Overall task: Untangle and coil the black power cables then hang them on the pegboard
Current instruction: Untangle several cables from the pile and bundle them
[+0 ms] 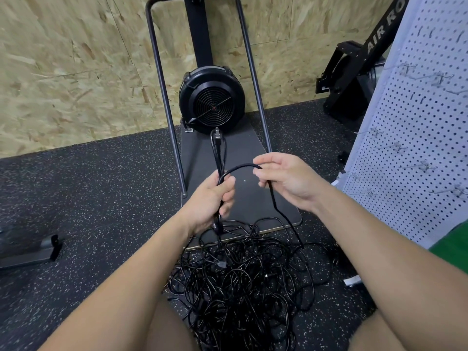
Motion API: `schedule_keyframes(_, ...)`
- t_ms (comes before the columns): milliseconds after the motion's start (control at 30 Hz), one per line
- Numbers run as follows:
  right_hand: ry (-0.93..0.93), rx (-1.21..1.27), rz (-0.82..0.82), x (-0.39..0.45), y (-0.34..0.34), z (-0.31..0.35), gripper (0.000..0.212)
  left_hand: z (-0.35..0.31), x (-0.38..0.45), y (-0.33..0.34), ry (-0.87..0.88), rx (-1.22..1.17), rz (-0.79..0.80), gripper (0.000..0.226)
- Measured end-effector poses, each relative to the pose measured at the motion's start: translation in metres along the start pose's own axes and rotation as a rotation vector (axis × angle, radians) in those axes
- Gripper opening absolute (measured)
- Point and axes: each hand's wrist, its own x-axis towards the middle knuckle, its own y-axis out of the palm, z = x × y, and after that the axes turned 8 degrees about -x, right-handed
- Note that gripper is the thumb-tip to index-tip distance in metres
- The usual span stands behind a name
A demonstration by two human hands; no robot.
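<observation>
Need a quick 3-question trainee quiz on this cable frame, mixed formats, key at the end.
1. True or false: the left hand grips a folded bundle of cable with a plug at its top.
2. The right hand pinches a cable that runs to: A) the fan unit B) the tangled pile on the floor C) a pegboard hook
3. Fill in: the white pegboard stands on the person's ____ side.

Key: 1 true; 2 B; 3 right.
</observation>
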Motion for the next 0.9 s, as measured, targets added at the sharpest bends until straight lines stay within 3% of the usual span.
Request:
schedule_keyframes(67,0.048,-0.078,0.029,0.002,-0.001,-0.005,0.027,-0.003,-0.001,0.002,0.034,0.037,0.001,0.032)
schedule_keyframes(133,0.163,-0.270,0.170,-0.002,-0.004,-0.011,0.017,-0.009,-0.002,0.003,0.066,0.002,-0.035,0.038)
schedule_keyframes(233,0.280,-0.543,0.332,-0.010,-0.007,-0.020,0.021,-0.017,-0.003,-0.004,0.114,-0.040,-0.097,0.042)
schedule_keyframes(367,0.218,-0.265,0.155,-0.011,-0.008,-0.006,0.027,-0.018,-0.006,-0.015,0.149,0.122,-0.126,0.042)
schedule_keyframes(467,0.102,-0.136,0.089,-0.014,0.006,0.005,0.031,-0.011,-0.009,-0.009,0.137,0.323,-0.097,0.056)
schedule_keyframes(567,0.048,-0.136,0.044,-0.017,0.024,0.008,0.027,0.001,-0.012,0.005,0.113,0.376,-0.071,0.066)
schedule_keyframes(633,0.023,-0.181,0.000,-0.017,0.030,0.009,0.027,0.004,-0.014,0.015,0.117,0.387,-0.037,0.055)
schedule_keyframes(767,-0.106,-0.530,-0.135,-0.018,0.032,0.018,0.029,0.009,-0.010,0.023,0.129,0.417,0.043,0.035)
schedule_keyframes(900,-0.169,-0.366,-0.160,-0.017,0.034,0.025,0.027,0.010,-0.018,0.037,0.133,0.359,0.049,0.052)
